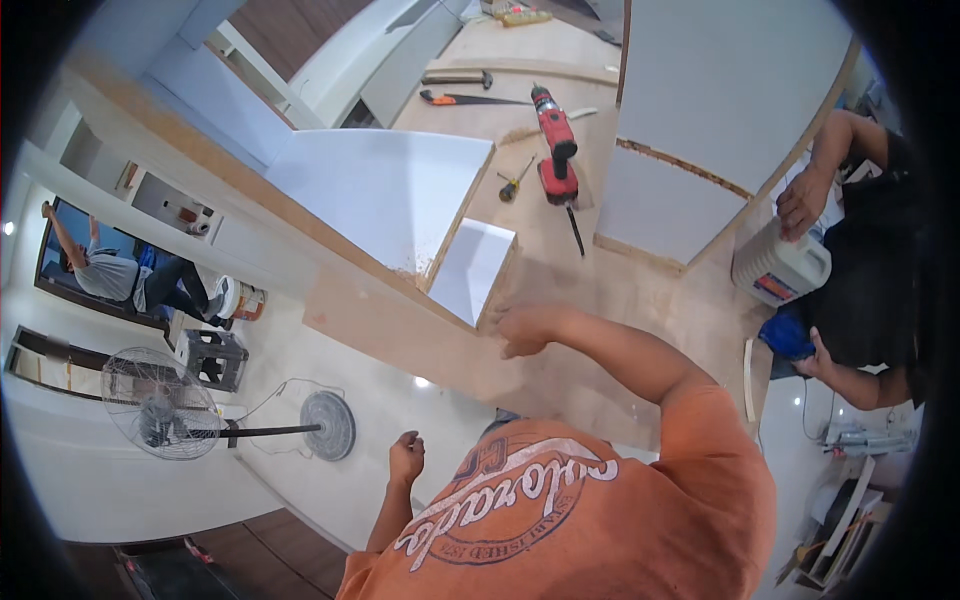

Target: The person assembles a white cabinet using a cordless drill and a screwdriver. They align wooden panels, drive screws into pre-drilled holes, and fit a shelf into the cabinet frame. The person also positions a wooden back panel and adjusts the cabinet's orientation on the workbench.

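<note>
My right hand (pixel 527 330) reaches across the work surface and lies on the bare brown board (pixel 400 320). Its fingers are stretched out, beside the corner of a small white-faced panel piece (pixel 472 262). No object shows in that hand. Lower and to the left, my left hand (pixel 406 458) hangs over the floor, apart from the board, its fingers curled; whether anything is in them I cannot make out. Beyond my right hand, a red cordless drill (pixel 557 145) and a screwdriver (pixel 512 186) lie on the wood, with a larger white panel (pixel 385 190) to their left.
A hammer (pixel 458 78) and an orange-handled saw (pixel 465 98) lie farther back. White-faced panels (pixel 680 205) stand at right. There, a co-worker (pixel 860 270) holds a white jug (pixel 780 265) and something blue (pixel 787 336). Leftward are a fan (pixel 160 405), bucket (pixel 243 299) and another person (pixel 125 280).
</note>
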`<move>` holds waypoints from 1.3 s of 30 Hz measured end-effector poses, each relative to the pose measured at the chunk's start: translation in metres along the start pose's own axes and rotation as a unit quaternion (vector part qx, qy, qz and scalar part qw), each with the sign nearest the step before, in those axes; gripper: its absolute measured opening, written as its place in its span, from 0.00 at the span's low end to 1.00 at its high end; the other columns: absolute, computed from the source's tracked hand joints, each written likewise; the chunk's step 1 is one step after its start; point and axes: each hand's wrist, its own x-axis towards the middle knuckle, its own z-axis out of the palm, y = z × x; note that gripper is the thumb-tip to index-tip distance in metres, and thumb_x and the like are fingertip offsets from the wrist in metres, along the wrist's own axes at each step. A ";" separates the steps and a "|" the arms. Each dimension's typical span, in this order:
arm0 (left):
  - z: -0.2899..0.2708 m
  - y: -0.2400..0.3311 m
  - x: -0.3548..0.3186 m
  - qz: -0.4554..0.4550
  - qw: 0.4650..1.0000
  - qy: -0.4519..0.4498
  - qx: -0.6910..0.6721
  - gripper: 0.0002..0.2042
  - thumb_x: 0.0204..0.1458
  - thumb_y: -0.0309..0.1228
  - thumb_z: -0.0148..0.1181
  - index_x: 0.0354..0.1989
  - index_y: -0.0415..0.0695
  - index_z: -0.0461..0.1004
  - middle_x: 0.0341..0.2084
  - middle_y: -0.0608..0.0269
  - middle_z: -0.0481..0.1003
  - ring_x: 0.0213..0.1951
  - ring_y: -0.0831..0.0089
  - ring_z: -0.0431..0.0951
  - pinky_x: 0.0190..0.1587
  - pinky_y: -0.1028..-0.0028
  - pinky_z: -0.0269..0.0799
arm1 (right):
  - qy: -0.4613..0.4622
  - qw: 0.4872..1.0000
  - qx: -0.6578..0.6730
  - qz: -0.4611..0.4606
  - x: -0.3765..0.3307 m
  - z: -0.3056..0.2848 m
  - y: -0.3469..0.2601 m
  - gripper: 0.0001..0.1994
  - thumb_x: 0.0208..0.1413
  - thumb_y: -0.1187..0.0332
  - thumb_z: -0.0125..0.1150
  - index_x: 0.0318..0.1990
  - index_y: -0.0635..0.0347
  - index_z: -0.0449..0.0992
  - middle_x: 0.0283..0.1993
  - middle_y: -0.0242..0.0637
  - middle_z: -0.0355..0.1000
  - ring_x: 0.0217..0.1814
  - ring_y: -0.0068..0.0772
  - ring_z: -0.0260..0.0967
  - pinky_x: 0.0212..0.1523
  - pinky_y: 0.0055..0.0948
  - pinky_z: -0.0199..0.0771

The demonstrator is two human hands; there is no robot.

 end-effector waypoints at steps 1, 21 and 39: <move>0.001 0.003 -0.007 -0.014 1.000 0.005 -0.013 0.16 0.58 0.29 0.55 0.50 0.31 0.76 0.35 0.45 0.82 0.31 0.63 0.85 0.37 0.67 0.79 | -0.095 0.993 0.066 0.022 -0.022 -0.050 -0.018 0.21 0.64 0.53 0.55 0.60 0.49 0.74 0.66 0.40 0.67 0.71 0.43 0.59 0.69 0.45 0.59; 0.078 -0.039 -0.046 0.007 0.997 0.021 -0.068 0.15 0.57 0.30 0.56 0.47 0.32 0.77 0.31 0.48 0.82 0.30 0.64 0.85 0.35 0.67 0.79 | 0.191 0.951 -0.183 -0.161 0.038 -0.185 -0.023 0.21 0.67 0.57 0.42 0.64 0.43 0.71 0.77 0.26 0.54 0.82 0.50 0.39 0.75 0.61 0.43; 0.050 -0.084 0.024 0.116 0.993 -0.035 0.000 0.12 0.57 0.32 0.56 0.42 0.36 0.79 0.26 0.49 0.81 0.28 0.63 0.83 0.35 0.66 0.78 | 0.492 0.869 0.042 -0.027 -0.070 -0.079 -0.083 0.19 0.58 0.59 0.64 0.52 0.60 0.77 0.61 0.43 0.73 0.70 0.49 0.62 0.69 0.49 0.59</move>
